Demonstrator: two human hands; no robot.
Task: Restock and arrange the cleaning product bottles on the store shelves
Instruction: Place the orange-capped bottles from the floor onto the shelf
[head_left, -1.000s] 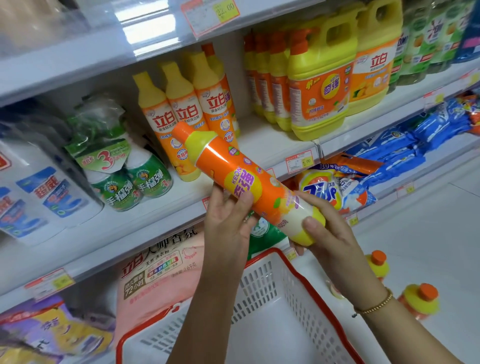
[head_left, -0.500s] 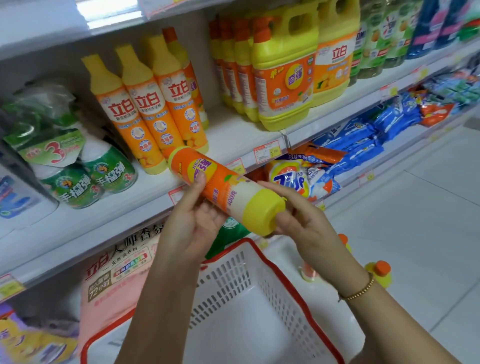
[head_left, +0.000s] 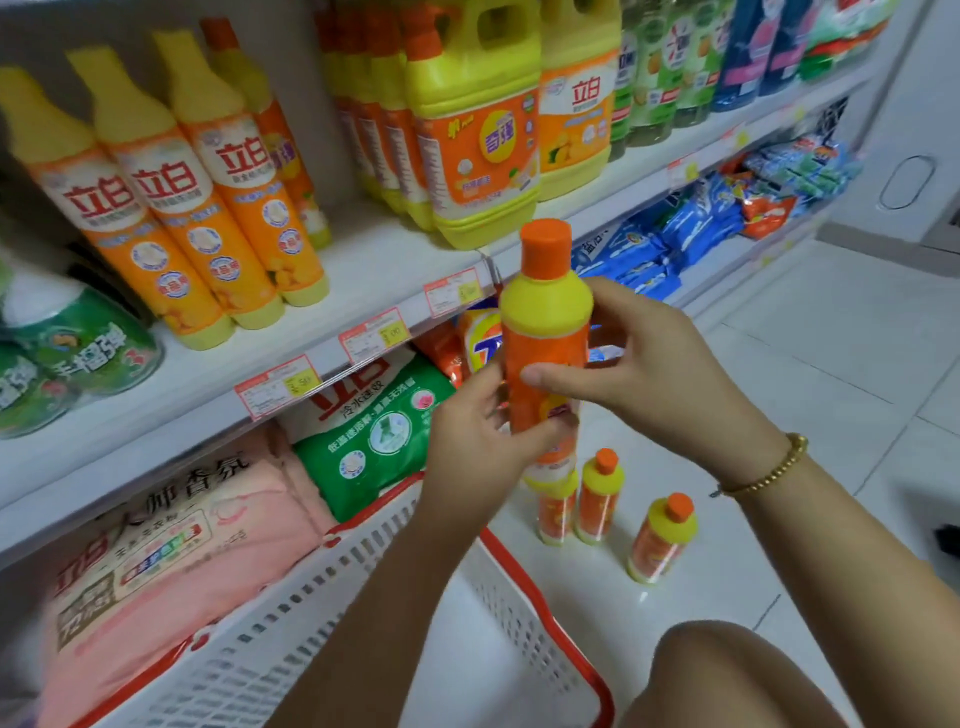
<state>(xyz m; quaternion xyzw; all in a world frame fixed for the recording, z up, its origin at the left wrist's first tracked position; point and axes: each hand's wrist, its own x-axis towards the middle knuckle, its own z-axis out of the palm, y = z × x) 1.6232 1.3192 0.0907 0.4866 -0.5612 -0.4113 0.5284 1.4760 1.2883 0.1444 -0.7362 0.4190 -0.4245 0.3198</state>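
An orange bottle with yellow shoulders and an orange cap (head_left: 545, 322) stands upright in the air in front of the shelf edge. My left hand (head_left: 483, 431) grips its lower body from the left. My right hand (head_left: 639, 364) holds its middle from the right, thumb across the label. Three matching small bottles (head_left: 602, 499) stand on the floor below. On the white shelf (head_left: 374, 260) a row of tall orange and yellow bottles (head_left: 218, 208) stands at the left, with yellow jugs (head_left: 478, 130) to the right.
A white basket with a red rim (head_left: 545, 603) sits on the floor under my arms. Green pouches (head_left: 67, 348) stand at the shelf's left end. The lower shelf holds pink and green detergent bags (head_left: 374, 431) and blue packs (head_left: 691, 218). White floor tiles (head_left: 810, 374) stretch to the right.
The bottle has swung from lying tilted with its base toward me to standing upright, cap on top. Both hands shifted their grip on it, and the view moved right and down.
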